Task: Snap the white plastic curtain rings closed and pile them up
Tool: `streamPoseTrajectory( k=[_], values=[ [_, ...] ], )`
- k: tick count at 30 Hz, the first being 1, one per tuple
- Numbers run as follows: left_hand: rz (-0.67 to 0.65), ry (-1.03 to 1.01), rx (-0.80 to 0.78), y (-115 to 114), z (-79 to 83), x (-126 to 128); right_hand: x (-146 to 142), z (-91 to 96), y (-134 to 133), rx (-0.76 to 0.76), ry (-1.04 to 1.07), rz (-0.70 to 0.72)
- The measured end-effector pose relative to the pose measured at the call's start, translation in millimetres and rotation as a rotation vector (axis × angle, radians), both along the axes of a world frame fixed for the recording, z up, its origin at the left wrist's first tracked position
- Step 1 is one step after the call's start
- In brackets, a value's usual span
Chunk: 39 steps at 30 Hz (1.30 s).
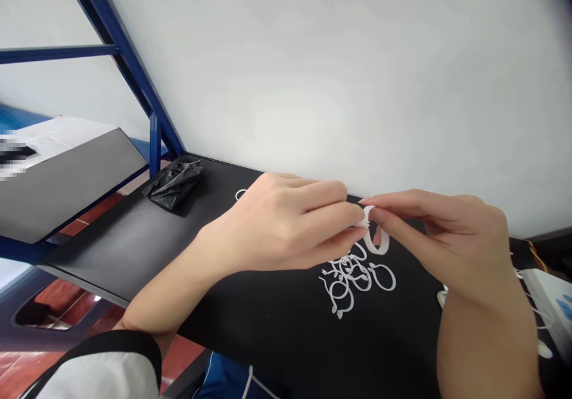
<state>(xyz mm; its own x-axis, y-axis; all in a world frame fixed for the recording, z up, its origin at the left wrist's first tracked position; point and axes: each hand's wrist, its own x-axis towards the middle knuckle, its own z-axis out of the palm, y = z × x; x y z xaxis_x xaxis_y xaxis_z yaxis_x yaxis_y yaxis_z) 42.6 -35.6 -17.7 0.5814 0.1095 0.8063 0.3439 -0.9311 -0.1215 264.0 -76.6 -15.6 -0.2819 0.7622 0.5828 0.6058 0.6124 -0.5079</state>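
Observation:
A white looped band (379, 245) is held up above the black table (286, 327), between both hands. My left hand (290, 223) pinches its left end with thumb and fingers. From the right, the thumb and index finger of my right hand (447, 226) close on the top of the same band. Part of it is hidden behind the fingertips. Just below the hands lies a loose pile of thin white rings (351, 277) with small knobs or tabs, several of them overlapping. Another white ring (241, 194) shows partly behind my left hand.
A crumpled black plastic bag (175, 183) lies at the table's far left. Blue metal framing (134, 71) rises beside it against the white wall (313, 77). At the right edge stand a white box (552, 298) and some thin cables (538, 256).

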Motion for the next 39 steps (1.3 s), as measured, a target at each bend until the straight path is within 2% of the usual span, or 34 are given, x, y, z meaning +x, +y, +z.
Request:
streamPoseTrajectory(
  k=[3,5,8,10,13,15,19,26,30,34,39],
  values=[
    [-0.004,0.008,-0.005,-0.3,0.9,0.8,0.4,0.2,0.6,-0.007,0.001,0.003],
    [-0.003,0.015,-0.009,0.4,2.1,0.3,2.1,-0.5,3.0,-0.076,0.02,0.006],
    [0.039,0.057,-0.075,7.8,1.9,-2.6,6.2,-6.3,13.6,-0.356,0.019,0.018],
    [0.121,0.141,-0.202,19.1,-1.3,-4.8,9.6,-16.4,25.9,-0.555,-0.039,0.007],
    [0.246,0.278,-0.346,42.7,-11.3,-6.2,15.4,-41.0,47.6,-0.885,-0.377,-0.084],
    [0.326,0.389,-0.464,57.9,-19.7,-5.9,19.1,-59.1,60.2,-0.971,-0.5,-0.138],
    [0.426,0.584,-0.615,76.3,-34.7,-5.1,22.7,-82.5,73.5,-1.043,-0.62,-0.123],
    [0.468,0.757,-0.778,82.7,-48.4,-5.6,11.2,-93.7,77.5,-1.113,-0.713,0.007],
    [0.466,0.787,-0.813,82.9,-51.9,-3.2,5.4,-100.6,79.3,-1.123,-0.72,0.07],
    [0.463,0.793,-0.819,80.5,-54.3,-0.2,4.3,-100.9,78.4,-1.075,-0.678,0.1],
    [0.465,0.812,-0.825,78.1,-54.5,2.4,3.8,-89.8,75.1,-0.974,-0.557,0.11]
  ],
)
